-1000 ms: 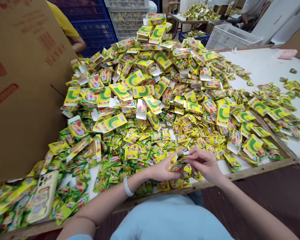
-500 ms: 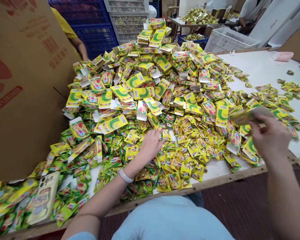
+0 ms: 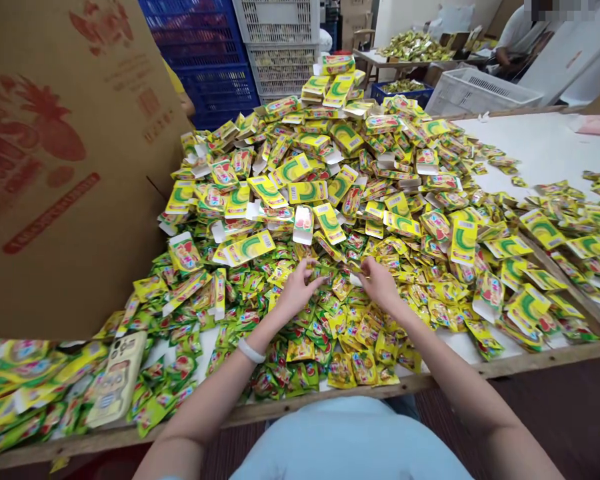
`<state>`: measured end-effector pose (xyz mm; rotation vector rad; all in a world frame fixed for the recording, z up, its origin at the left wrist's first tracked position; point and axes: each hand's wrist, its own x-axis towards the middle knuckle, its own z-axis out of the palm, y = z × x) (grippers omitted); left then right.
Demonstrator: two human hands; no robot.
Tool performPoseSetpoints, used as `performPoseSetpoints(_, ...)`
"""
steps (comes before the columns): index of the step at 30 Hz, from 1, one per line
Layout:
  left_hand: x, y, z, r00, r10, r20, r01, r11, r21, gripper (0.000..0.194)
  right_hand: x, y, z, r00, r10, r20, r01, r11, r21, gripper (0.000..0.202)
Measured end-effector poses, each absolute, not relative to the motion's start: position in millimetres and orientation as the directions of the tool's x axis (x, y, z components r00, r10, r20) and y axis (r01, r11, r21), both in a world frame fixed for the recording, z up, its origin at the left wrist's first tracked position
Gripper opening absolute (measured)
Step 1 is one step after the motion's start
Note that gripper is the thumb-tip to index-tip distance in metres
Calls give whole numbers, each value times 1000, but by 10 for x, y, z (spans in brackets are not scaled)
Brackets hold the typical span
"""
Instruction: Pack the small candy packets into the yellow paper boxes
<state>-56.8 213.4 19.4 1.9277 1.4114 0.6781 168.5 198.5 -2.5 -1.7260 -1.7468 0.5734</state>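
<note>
My left hand [image 3: 296,290] is low over the heap of small green sachets [image 3: 230,333], its thumb and fingers curled around a small green sachet [image 3: 323,271] that is partly hidden. Just to its right, my right hand [image 3: 379,285] pinches a small yellow sachet [image 3: 354,267], mostly covered by the fingertips. Loose yellow sachets [image 3: 363,330] lie below and right of the hands. Behind them rises a tall pile of yellow-and-green printed cartons [image 3: 307,192], some with white end flaps open.
A large brown cardboard box [image 3: 105,220] stands at the left. A phone in a cream case [image 3: 117,380] lies among sachets near the wooden table edge [image 3: 460,373]. Blue crates [image 3: 220,90], a white crate [image 3: 480,90] and a seated person [image 3: 517,40] are behind the table.
My right hand has come from the right side to the middle, beside my left hand; the blurred carton it held is no longer in it. My left hand has stayed over the sachets.
</note>
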Motion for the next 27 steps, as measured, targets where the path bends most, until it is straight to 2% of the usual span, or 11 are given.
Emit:
performPoseSetpoints(2,-578,2116,219,286,958,-28,502,-125,856,36,1838,1890,86,0,995,99,616,78,-784,32)
performPoseSetpoints(5,-447,2051,256,365,925,-102,343,-31,939,38,1888,1722,237,-148,989,15,252,53,-966,37)
performPoseSetpoints(7,-308,1968,275,417,903,-107,232,8,973,42,1825,1640,271,-214,977,-14,93,6,-996,36)
performPoseSetpoints(11,-81,1762,290,434,900,-35,172,-45,984,39,1751,1569,200,-2,999,33,163,33,-986,44)
performPoseSetpoints(13,-17,1730,324,455,889,48,234,-171,957,37,1782,1543,147,-12,1000,5,88,6,-996,53)
performPoseSetpoints(15,26,1830,409,512,845,153,338,-362,869,38,1843,1513,107,-89,994,-62,-28,-65,-998,49)
performPoseSetpoints(18,71,2285,590,594,776,213,549,-584,598,39,1967,1473,84,-17,995,-94,-78,-95,-992,44)
performPoseSetpoints(20,95,2715,673,664,725,185,646,-680,347,54,2054,1450,89,60,996,-61,-44,-59,-997,43)
performPoseSetpoints(23,117,3277,674,814,578,55,575,-816,64,65,2161,1411,109,99,995,-17,13,-18,-1000,38)
performPoseSetpoints(25,120,3473,622,857,516,10,516,-857,13,58,2222,1385,132,115,993,6,40,1,-999,37)
performPoseSetpoints(27,109,3491,569,871,488,50,483,-871,84,54,2283,1368,188,137,990,27,47,21,-999,37)
